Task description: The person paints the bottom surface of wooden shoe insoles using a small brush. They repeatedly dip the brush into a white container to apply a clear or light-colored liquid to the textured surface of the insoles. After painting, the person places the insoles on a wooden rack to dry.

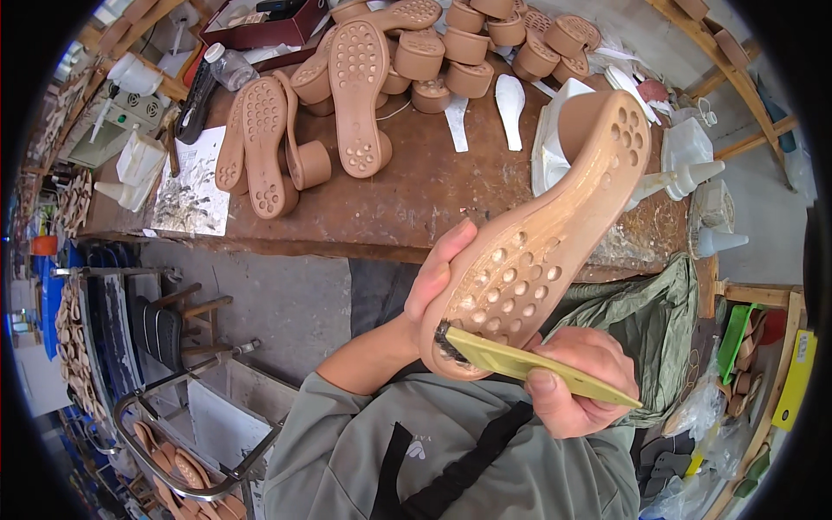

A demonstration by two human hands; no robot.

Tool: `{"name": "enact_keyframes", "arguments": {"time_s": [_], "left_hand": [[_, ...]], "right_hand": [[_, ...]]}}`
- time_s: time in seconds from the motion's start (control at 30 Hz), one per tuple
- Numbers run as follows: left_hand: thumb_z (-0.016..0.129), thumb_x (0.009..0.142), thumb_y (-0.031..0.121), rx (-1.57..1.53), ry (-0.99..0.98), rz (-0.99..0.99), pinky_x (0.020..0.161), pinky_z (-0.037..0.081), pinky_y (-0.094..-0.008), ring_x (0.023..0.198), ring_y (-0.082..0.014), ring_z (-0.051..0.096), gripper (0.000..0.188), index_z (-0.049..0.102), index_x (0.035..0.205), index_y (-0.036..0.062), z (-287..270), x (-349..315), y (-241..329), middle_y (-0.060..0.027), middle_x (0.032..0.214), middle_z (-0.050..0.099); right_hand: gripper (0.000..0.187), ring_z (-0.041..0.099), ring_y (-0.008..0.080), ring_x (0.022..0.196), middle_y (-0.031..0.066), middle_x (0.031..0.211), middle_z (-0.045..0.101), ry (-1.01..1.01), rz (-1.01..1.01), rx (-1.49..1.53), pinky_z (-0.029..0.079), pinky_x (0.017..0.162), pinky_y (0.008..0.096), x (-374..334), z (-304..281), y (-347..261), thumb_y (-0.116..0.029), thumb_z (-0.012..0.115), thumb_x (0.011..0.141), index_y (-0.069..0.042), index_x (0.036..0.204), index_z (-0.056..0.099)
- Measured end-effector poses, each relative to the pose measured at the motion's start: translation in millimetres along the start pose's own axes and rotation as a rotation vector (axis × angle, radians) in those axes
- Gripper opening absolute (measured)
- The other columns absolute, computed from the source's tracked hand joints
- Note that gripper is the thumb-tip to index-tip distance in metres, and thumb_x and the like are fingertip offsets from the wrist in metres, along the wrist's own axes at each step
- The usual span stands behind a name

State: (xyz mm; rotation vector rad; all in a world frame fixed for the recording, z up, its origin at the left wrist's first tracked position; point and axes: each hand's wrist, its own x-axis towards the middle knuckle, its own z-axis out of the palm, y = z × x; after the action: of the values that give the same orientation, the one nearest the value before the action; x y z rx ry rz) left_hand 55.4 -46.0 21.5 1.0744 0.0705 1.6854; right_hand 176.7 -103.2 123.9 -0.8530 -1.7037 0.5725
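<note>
A tan heeled shoe sole (563, 212) is tilted in front of me, its dimpled face up and its block heel at the far right. My left hand (436, 270) is closed on its left edge near the toe end. Wet-looking shine covers part of the dimples and the narrow middle. In my right hand (588, 377) is a flat brush (503, 357) with a yellow-green handle, the fingers wrapped around it. Its dark bristles touch the sole's face close to the rounded toe end. Part of the right fingers is hidden behind the handle.
Several tan soles (357, 95) lie on the brown workbench (381, 208), with more heeled ones piled behind. White squeeze bottles (693, 173) stand at the right, beside a white container (548, 160). A stained paper sheet (192, 186) lies left. A metal-framed cart (230, 407) stands lower left.
</note>
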Motion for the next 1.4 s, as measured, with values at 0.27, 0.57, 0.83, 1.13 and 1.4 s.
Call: {"name": "enact_keyframes", "arguments": {"time_s": [0.27,0.57,0.83,1.13,1.4], "left_hand": [[0.081,0.069,0.025,0.383,-0.256,0.233,0.100,0.043,-0.0485,0.122,-0.0461,0.042,0.101,0.013,0.140,0.0030,-5.3,-0.2,5.3,-0.0288,0.140,0.021],[0.083,0.066,0.019,0.362,-0.410,0.191,0.104,0.034,-0.0484,0.130,-0.0421,0.033,0.103,0.012,0.138,-0.0021,-1.7,6.0,17.5,-0.0274,0.137,0.026],[0.084,0.063,0.017,0.270,-0.513,0.030,0.103,0.035,-0.0482,0.129,-0.0407,0.035,0.104,0.015,0.138,-0.0010,1.9,12.4,24.3,-0.0258,0.136,0.029],[0.086,0.061,0.019,0.080,-0.581,-0.188,0.104,0.035,-0.0460,0.130,-0.0379,0.034,0.108,0.015,0.140,0.0010,-7.1,10.7,23.5,-0.0287,0.140,0.025],[0.086,0.062,0.018,0.095,-0.623,-0.244,0.103,0.037,-0.0435,0.130,-0.0366,0.034,0.108,0.014,0.140,0.0003,-8.7,13.1,25.6,-0.0294,0.140,0.024]], "right_hand": [[0.025,0.059,0.0173,0.049,0.0120,0.069,0.064,-0.097,-0.111,0.013,0.048,0.043,0.0280,4.8,-9.0,-1.7,0.004,0.071,0.070,0.010,0.093,0.062],[0.028,0.055,0.0158,0.047,0.0095,0.068,0.062,-0.172,-0.149,0.070,0.041,0.040,0.0272,11.5,-21.9,1.5,0.003,0.074,0.064,0.006,0.091,0.065],[0.025,0.053,0.0157,0.045,0.0086,0.068,0.063,-0.263,-0.157,0.125,0.039,0.041,0.0257,17.5,-35.6,6.4,0.002,0.075,0.062,0.005,0.086,0.068],[0.018,0.058,0.0142,0.047,0.0142,0.071,0.067,-0.461,-0.294,0.215,0.039,0.037,0.0229,23.8,-51.7,26.2,-0.001,0.074,0.068,0.005,0.083,0.067],[0.014,0.059,0.0139,0.051,0.0123,0.072,0.065,-0.512,-0.323,0.286,0.041,0.041,0.0241,29.8,-56.8,32.9,0.000,0.069,0.073,0.006,0.085,0.068]]}}
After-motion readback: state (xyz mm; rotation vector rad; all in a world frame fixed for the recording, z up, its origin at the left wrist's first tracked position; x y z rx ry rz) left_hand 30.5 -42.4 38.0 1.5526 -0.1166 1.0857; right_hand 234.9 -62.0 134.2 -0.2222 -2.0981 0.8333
